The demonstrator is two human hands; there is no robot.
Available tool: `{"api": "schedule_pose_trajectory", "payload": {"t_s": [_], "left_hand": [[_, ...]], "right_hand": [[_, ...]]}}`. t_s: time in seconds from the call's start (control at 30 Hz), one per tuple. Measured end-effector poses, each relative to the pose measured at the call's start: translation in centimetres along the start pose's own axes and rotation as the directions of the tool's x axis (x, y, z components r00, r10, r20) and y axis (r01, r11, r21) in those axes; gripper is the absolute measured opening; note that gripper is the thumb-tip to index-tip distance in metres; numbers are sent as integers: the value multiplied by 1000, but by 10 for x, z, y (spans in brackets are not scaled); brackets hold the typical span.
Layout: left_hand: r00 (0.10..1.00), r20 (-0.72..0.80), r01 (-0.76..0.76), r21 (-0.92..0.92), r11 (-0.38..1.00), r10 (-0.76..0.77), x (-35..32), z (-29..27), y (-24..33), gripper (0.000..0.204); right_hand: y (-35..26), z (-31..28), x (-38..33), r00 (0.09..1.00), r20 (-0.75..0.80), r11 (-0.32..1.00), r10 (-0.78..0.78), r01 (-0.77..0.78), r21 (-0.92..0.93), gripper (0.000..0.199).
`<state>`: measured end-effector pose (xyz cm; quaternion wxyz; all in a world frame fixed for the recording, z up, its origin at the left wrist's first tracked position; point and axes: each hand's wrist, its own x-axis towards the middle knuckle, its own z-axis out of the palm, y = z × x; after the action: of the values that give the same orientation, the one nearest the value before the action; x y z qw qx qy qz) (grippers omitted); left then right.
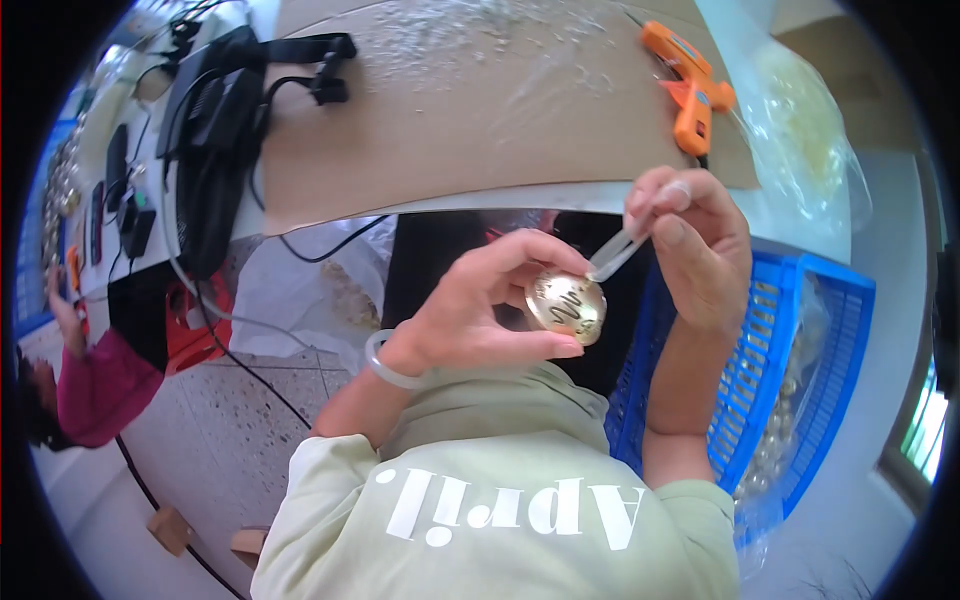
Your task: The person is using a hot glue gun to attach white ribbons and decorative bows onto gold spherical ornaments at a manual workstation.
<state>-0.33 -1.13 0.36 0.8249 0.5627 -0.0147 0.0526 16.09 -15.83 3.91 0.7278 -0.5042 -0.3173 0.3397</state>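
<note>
My left hand [470,310] holds a shiny gold ball ornament [572,308] with dark squiggly markings, its thumb below and fingers above. A translucent whitish strip [615,252] is pinched in my right hand [705,245]. The strip's lower end meets the ball's upper right edge, by my left fingertips; whether it is attached I cannot tell. Both hands are in front of my body, just off the table's near edge. What kind of thing the strip is, the picture does not make plain.
An orange glue gun [690,85] lies on the cardboard sheet [480,150], near whitish scraps [480,40]. Right of my lap stands a blue plastic basket [745,345] with bagged gold balls [775,440]. Black equipment with cables [215,130] crowds the left; another person's sleeve [105,385] is beyond.
</note>
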Motion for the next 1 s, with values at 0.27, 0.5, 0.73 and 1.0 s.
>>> {"api": "schedule_pose_trajectory", "payload": {"t_s": [0.27, 0.5, 0.73, 1.0], "left_hand": [[1000, 28, -10, -17, 1000, 11, 1, 8, -6, 52], [992, 102, 89, -115, 989, -78, -3, 5, -11, 56], [991, 121, 95, -314, 945, -60, -3, 1, -21, 53], [987, 129, 145, -458, 877, -96, -5, 0, -23, 51]], "right_hand": [[2, -4, -8, 994, -106, 999, -4, -2, -50, 20], [1, 7, -5, 984, -175, 998, 33, -42, -53, 24], [3, 12, -2, 980, -183, 993, 77, -93, -75, 29], [5, 14, -5, 970, -244, 994, 5, -32, -105, 27]]}}
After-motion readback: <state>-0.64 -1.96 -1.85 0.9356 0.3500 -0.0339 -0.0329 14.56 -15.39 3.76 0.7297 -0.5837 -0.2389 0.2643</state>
